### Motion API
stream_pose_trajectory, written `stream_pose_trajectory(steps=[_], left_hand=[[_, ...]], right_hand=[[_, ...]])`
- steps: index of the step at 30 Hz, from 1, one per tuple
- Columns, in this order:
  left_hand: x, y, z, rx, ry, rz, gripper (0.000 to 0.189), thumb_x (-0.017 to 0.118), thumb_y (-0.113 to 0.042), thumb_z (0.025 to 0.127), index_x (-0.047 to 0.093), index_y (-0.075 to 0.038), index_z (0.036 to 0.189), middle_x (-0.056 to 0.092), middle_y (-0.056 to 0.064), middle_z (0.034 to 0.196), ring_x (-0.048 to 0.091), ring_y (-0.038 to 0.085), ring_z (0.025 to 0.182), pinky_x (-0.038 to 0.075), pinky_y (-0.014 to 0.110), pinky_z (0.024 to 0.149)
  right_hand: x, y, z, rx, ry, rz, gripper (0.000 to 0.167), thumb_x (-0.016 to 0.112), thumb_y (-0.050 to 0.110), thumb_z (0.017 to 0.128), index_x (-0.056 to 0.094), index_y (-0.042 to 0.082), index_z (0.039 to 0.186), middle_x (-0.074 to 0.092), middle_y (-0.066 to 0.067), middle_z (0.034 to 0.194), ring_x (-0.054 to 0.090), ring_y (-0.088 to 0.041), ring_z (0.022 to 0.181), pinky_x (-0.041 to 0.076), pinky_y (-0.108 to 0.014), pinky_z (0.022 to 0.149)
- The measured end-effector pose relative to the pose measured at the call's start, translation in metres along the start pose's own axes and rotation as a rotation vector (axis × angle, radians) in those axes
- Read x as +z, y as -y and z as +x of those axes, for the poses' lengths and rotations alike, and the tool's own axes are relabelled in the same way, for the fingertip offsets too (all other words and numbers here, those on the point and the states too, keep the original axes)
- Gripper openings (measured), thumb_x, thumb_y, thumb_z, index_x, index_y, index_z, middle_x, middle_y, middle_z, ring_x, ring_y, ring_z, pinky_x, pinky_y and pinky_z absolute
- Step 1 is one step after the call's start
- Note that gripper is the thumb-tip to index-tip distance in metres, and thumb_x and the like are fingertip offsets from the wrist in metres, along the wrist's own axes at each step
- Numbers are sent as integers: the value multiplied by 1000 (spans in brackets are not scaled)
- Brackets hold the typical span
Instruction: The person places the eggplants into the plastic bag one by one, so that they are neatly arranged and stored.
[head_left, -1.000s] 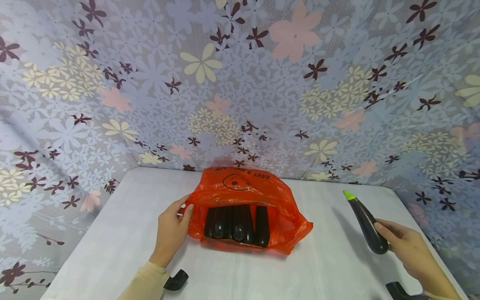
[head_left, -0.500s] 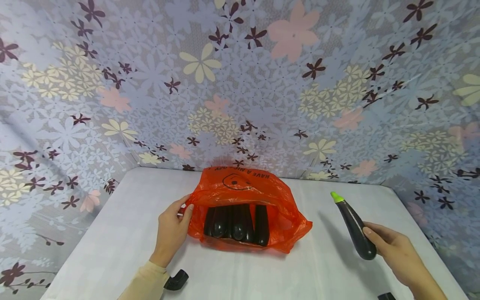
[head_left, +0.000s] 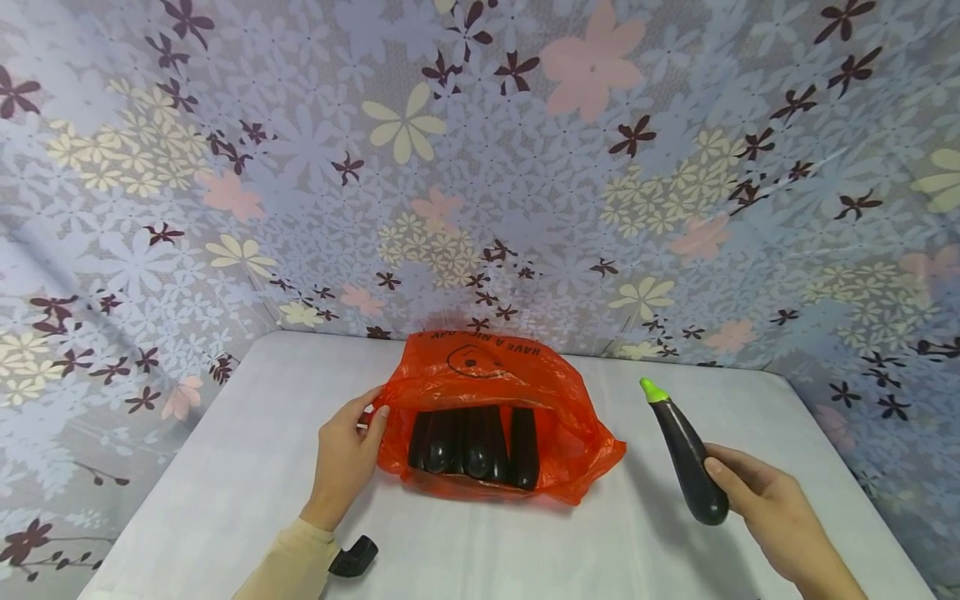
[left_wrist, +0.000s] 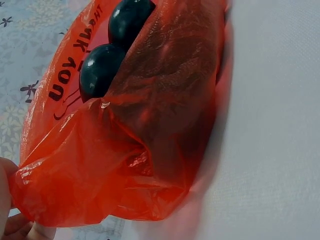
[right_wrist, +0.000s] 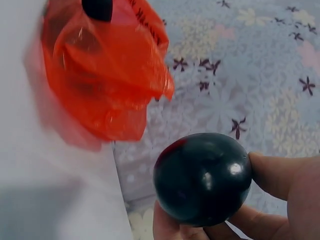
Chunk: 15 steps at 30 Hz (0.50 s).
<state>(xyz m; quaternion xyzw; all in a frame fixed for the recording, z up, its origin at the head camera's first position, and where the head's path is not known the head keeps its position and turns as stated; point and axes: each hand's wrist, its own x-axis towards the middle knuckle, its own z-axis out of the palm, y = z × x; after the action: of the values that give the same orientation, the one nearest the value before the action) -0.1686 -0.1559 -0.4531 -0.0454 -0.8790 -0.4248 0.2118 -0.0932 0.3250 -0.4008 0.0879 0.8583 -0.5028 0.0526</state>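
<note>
A red plastic bag with a printed face lies on the table, its mouth facing me. Several dark eggplants are lined up inside, round ends outward. My left hand pinches the left edge of the bag's mouth. In the left wrist view, two rounded eggplant ends show above the bag's thin red film. To the right of the bag, my right hand holds another eggplant by its thick end, raised above the table, green cap pointing away. From the right wrist, its glossy round end appears between thumb and fingers.
The white table ends at a flowered cloth wall behind the bag, and the same cloth stands at both sides. A black wrist camera sits beside my left wrist.
My right hand has carried its eggplant leftward, closer to the bag. The left hand and the bag have stayed in place.
</note>
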Motion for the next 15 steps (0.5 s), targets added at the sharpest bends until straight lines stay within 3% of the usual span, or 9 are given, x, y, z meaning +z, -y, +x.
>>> stream_pose_trajectory(steps=[15], left_hand=[[0, -1, 1, -4, 7, -2, 37, 68, -17, 98, 65, -8, 134, 70, 11, 109, 63, 19, 80, 56, 23, 68]], right_hand=[[20, 20, -12, 14, -9, -10, 67, 52, 45, 104, 44, -7, 146, 54, -27, 139, 61, 6, 98, 52, -18, 79]])
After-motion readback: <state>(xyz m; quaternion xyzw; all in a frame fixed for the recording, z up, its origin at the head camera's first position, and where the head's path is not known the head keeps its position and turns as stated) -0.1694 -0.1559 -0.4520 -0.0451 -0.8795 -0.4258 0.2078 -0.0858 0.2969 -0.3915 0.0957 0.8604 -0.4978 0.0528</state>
